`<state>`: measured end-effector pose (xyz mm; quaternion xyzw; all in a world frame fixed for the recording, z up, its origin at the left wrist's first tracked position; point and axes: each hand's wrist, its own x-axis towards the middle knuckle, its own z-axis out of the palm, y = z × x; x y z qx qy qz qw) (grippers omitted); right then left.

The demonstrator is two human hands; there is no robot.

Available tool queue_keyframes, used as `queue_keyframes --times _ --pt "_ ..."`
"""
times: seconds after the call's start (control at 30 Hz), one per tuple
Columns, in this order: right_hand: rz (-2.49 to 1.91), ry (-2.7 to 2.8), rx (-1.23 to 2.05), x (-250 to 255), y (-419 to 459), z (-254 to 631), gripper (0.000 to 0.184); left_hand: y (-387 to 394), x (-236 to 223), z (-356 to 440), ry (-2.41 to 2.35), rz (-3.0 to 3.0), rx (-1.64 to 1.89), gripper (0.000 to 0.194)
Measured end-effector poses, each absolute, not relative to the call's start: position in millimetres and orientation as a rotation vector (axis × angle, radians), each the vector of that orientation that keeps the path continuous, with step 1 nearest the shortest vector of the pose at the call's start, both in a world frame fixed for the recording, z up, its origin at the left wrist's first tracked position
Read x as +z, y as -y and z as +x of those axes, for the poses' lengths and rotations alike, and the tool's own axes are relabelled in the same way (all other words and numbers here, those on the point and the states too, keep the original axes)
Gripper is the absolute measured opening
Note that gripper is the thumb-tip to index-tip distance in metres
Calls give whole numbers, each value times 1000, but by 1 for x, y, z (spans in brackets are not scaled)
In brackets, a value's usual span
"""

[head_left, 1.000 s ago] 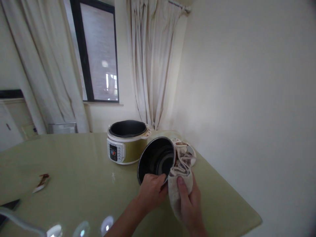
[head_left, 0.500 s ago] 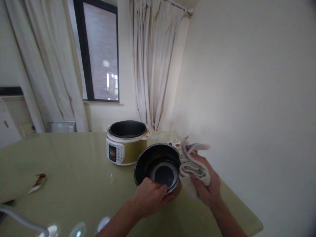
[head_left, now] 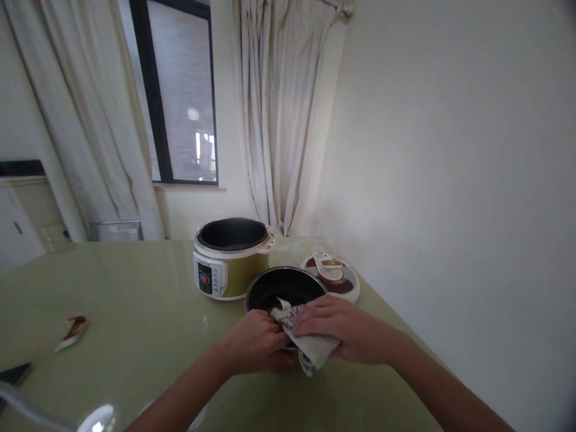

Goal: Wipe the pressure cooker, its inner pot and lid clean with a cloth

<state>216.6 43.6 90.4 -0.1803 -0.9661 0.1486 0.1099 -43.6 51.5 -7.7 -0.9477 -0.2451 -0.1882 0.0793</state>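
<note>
A dark round inner pot (head_left: pixel 288 282) is tilted toward me above the table. My left hand (head_left: pixel 254 343) is closed on its near rim, the thumb hidden under cloth. A pale, patterned cloth (head_left: pixel 312 347) lies over the near rim and partly inside the pot. My right hand (head_left: pixel 339 327) presses and grips this cloth, fingers bent over it at the rim. Just behind the pot stands the pressure cooker body (head_left: pixel 245 273), white and yellow-green, uncovered, with a control panel in front. Its lid (head_left: pixel 344 282) rests to the right of the pot.
The glossy green table (head_left: pixel 148 312) reaches to the wall on the right. On its left lie a small white and brown item (head_left: pixel 72 333) and a dark flat object (head_left: pixel 15 375). A grey curved bar (head_left: pixel 36 411) crosses the lower left corner. Curtains (head_left: pixel 279 120) hang behind.
My right hand carried the cloth away to the right of the pot, then brought it back over the near rim. The pot has turned more upright, and the lid shows more fully.
</note>
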Motion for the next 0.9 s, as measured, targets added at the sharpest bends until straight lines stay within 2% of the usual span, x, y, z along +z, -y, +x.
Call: queue_keyframes --times 0.07,0.2,0.23,0.27,0.37,0.43,0.57,0.67,0.8,0.9 --pt "-543 2875 420 88 -46 213 65 -53 -7 -49 765 -2850 -536 27" --pt "-773 2821 356 63 -57 210 108 -52 1 -59 863 -2850 -475 23" --pt "-851 2807 327 59 -60 211 114 -51 3 -60 884 -2837 -469 24" --pt "-926 2812 299 56 -62 212 111 -48 5 -59 909 -2824 -468 25" --pt "-1057 2918 208 60 -65 209 76 -35 6 -51 1051 -2813 -507 18" --pt "-1065 2986 168 64 -65 203 62 -26 -1 -40 1204 -2799 -565 14" --pt "-1149 2988 196 61 -65 190 70 -22 -24 -26 1380 -2708 -630 16" --pt "-1084 3012 191 56 -72 197 67 -34 -33 -35 1261 -2729 -657 18" --pt "-923 3046 186 57 -87 218 59 -48 -20 -65 1115 -2851 -663 27" --pt "-1036 3049 116 57 -84 214 59 -43 -7 -79 1185 -2894 -648 25"
